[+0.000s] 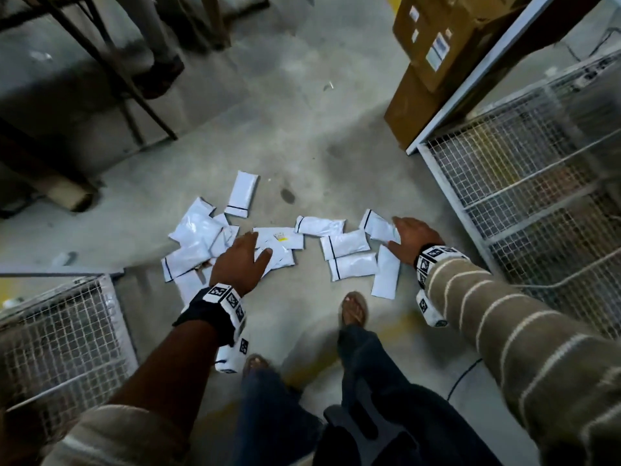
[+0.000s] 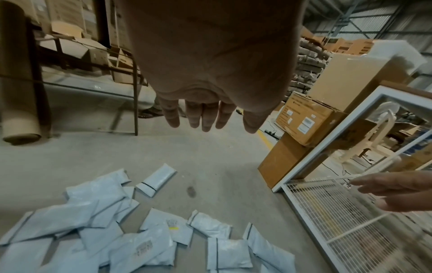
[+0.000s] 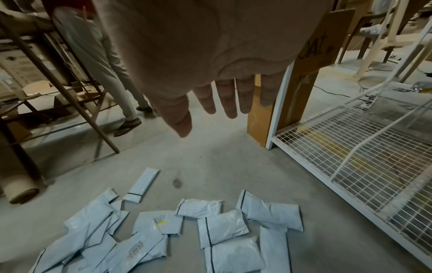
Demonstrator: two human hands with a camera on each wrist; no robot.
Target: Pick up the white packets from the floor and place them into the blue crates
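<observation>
Head view: the packets [image 1: 268,243] lie scattered on the floor [image 1: 302,112] in two loose groups, a piled one to the left and a flatter one to the right. No blue crate is in view, so every visible packet remains to be collected; judged from this, the task is at an early stage or mid-batch. The left hand [image 1: 240,262] is spread over the left group, fingers straight, holding nothing. The right hand [image 1: 411,238] is spread over the rightmost packets, just beside the wire cage [image 1: 524,203], also holding nothing. Contact with the packets cannot be confirmed here.

Left wrist view: the left hand [image 2: 205,73] fingers [image 2: 207,118] hang straight and apart, well above the packets [image 2: 140,240]. The right hand [image 2: 397,190] enters at the right edge, fingers extended.

Right wrist view: the right hand [image 3: 210,55] fingers [image 3: 230,99] are straight and splayed, clear of the packets [image 3: 224,225] below. Neither hand has gripped anything yet.
</observation>
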